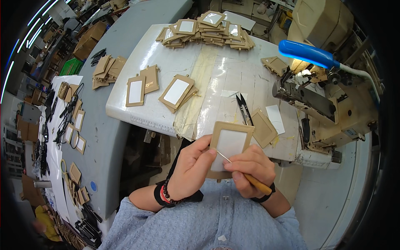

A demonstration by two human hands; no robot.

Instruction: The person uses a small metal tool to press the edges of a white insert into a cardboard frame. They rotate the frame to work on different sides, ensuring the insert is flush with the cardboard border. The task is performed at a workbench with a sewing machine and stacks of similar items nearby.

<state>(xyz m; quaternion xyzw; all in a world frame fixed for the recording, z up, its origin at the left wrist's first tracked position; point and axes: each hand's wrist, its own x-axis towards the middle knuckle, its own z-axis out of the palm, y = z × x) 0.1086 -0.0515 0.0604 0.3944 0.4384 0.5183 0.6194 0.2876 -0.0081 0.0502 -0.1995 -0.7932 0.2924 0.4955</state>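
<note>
Blue shirt (166,223) below | left hand (187,166) pinches beige badge holder (233,139) by edge, seemingly for steadiness | right hand (252,168) pinches wooden-handled awl (259,184) near metal, likely for control

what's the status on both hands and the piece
Left hand pinching tan frame. Right hand gripping wooden-handled tool, tip near left thumb. Black snips lie beyond, not blocking.

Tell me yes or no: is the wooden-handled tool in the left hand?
No, the right hand grips the wooden-handled tool, while the left hand holds the tan card holder.
</note>
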